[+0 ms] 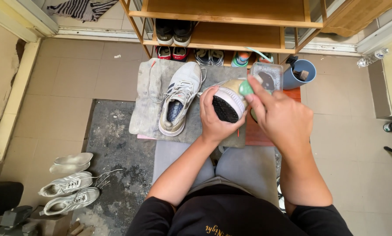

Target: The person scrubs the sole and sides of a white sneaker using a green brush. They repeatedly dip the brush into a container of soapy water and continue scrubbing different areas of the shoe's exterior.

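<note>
Clearly the person is scrubbing a pale sneaker (228, 101) held at the middle of the frame, its black sole facing the camera. The left hand (214, 119) wraps around the heel end, fingers curled firmly on the shoe. The right hand (280, 114) closes its fingers on a small green brush (246, 88), whose head meets the toe edge of the sole at the shoe's upper right. To do this step well, the left hand likely needs to brace the shoe against the brush pressure, turning it bit by bit so the rim comes round evenly, while the right hand works in short strokes along the seam between sole and upper. Just beyond, a clear tub (266, 75) sits near the blue bucket (299, 73), close enough for reloading the brush. The matching sneaker (179, 98) lies on a grey cloth (148, 105) to the left, under the wooden shoe rack (231, 26). Another pair (69, 192) rests at the lower left on the floor.
</note>
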